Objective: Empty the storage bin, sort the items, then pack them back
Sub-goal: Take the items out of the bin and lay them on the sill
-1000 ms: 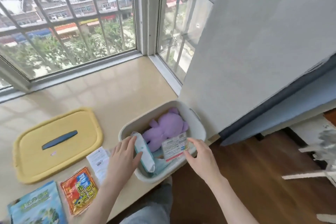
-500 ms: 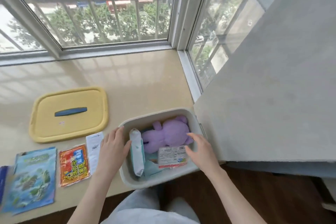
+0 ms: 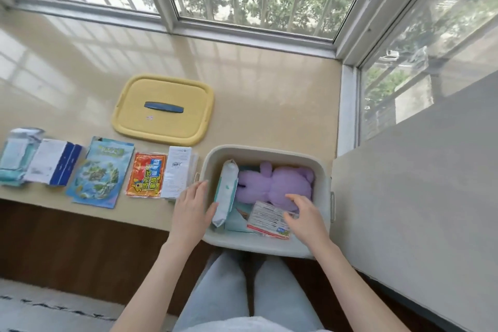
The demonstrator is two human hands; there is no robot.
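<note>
Sunlit beige table (image 3: 269,83) below a barred corner window, seen from above. Cream storage bin (image 3: 265,149) at the near right of the table, its front apparently overhanging the edge toward the knees. Inside: purple plush toy (image 3: 277,183) lying flat at the back, white wipes pack (image 3: 225,191) standing on edge along the left wall, printed packet (image 3: 266,219) flat at the front over something pale teal. Bin shallow, rounded at the corners, smooth plastic, open at the top; yellow lid (image 3: 164,109) with a blue handle set apart, behind and to the left.

Left hand (image 3: 190,210) laid against the bin's left rim, fingers straight and released, thumb beside the wipes pack. Right hand (image 3: 307,218) spread over the packet and the toy's lower end, fingers loosely bent and grasping nothing; contact with the packet not clear.

Row on the table left of the bin: white leaflet (image 3: 177,170), orange sachet (image 3: 147,179), blue-green booklet (image 3: 101,172), white and blue box (image 3: 52,166), pale blue pouch (image 3: 16,155).

Judged step: handling the bin's contents, partway through. Steady the overhanging bin with the left hand. Take the flat packet by one edge rather than from above. Keep like with like in the row.
</note>
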